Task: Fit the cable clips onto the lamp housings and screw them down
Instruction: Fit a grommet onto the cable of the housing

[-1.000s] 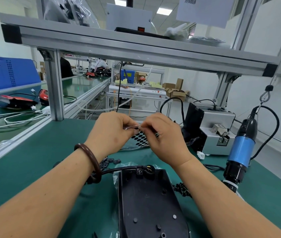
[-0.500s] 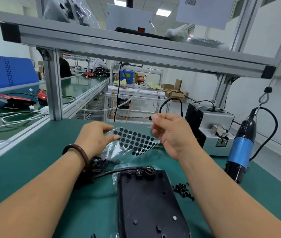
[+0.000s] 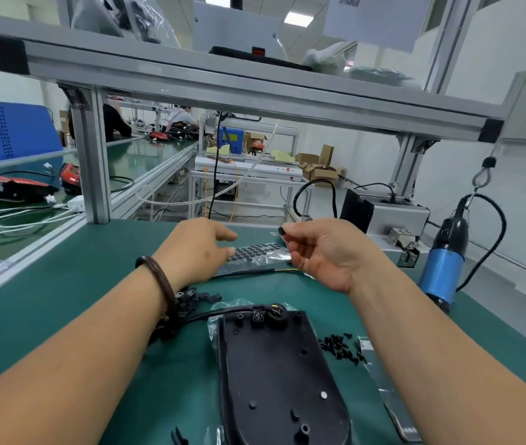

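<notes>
A: Where is the lamp housing (image 3: 274,374), and how will it handle?

B: It lies flat on the desk (image 3: 62,316) between the two forearms, with the face that has the screw holes turned up. It looks like stiff moulded plastic, light enough for one hand. I'd take it by its long edges, away from the cable (image 3: 220,313) that enters at its far end.

A: And the cable clips?

B: The cable clips (image 3: 197,299) sit in a loose heap just beyond the housing's far left corner, beside the left wrist. They are small, black and probably rigid, so a fingertip pinch should do. The screws (image 3: 340,346) are scattered just right of the housing. They are tiny and likely to roll, so best picked up singly.

A: The hands?

B: The left hand (image 3: 191,252) has its fingers loosely spread at the left edge of a clear sheet (image 3: 255,253) of round black pads. I can't tell whether it touches. The right hand (image 3: 322,248) is raised over the sheet, thumb and forefinger pinching one pad (image 3: 282,231). I'd guess the pad is soft and sticky on one face, so its rim is the safer hold.

A: And around them?

B: It's a factory hall with other benches behind. An aluminium frame (image 3: 223,78) spans overhead. The desk has a smooth green mat, likely slightly grippy. A blue screwdriver (image 3: 443,268) hangs from a hook at the right.
</notes>
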Demonstrator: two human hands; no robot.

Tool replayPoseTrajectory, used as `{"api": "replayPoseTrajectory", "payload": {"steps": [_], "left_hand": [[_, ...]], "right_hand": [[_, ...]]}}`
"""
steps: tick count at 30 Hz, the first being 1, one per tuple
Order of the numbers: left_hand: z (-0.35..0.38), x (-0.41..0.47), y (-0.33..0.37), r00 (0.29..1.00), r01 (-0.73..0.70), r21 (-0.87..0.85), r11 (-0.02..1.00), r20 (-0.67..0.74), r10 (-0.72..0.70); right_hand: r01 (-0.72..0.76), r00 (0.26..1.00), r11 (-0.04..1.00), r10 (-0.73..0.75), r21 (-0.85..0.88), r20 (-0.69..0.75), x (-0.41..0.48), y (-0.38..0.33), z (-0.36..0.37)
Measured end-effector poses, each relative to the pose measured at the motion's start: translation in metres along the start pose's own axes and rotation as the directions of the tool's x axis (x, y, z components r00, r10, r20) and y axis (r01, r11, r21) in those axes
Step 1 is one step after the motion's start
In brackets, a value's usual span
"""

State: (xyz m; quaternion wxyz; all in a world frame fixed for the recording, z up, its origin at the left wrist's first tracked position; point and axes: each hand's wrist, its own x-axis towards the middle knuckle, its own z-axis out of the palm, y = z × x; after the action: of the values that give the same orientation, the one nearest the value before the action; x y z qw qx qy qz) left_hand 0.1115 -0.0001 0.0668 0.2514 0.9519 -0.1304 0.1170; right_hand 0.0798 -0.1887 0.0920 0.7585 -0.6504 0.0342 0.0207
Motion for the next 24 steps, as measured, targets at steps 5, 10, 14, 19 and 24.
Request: {"api": "replayPoseTrajectory", "payload": {"steps": [5,10,14,19,24], "left_hand": [[0.006,-0.024,0.042,0.979,-0.157,-0.116,0.981,0.116,0.170],[0.012,-0.051,0.052,0.973,-0.192,-0.100,0.976,0.108,0.202],[0.023,-0.082,0.047,0.970,-0.204,-0.188,0.961,0.096,0.225],[0.036,-0.105,0.045,0.966,-0.250,-0.193,0.949,0.013,0.257],[0.042,-0.108,0.042,0.969,-0.245,-0.240,0.939,-0.046,0.241]], "right_hand": [[-0.112,0.994,0.970,0.113,-0.214,-0.009,-0.028,0.016,-0.015],[-0.188,0.982,0.938,0.190,-0.292,-0.021,-0.061,0.043,-0.035],[-0.192,0.979,0.925,0.202,-0.327,-0.003,-0.072,0.054,-0.038],[-0.174,0.983,0.916,0.182,-0.362,-0.012,-0.073,0.058,-0.035],[-0.170,0.985,0.924,0.170,-0.342,-0.029,-0.073,0.062,-0.035]]}}
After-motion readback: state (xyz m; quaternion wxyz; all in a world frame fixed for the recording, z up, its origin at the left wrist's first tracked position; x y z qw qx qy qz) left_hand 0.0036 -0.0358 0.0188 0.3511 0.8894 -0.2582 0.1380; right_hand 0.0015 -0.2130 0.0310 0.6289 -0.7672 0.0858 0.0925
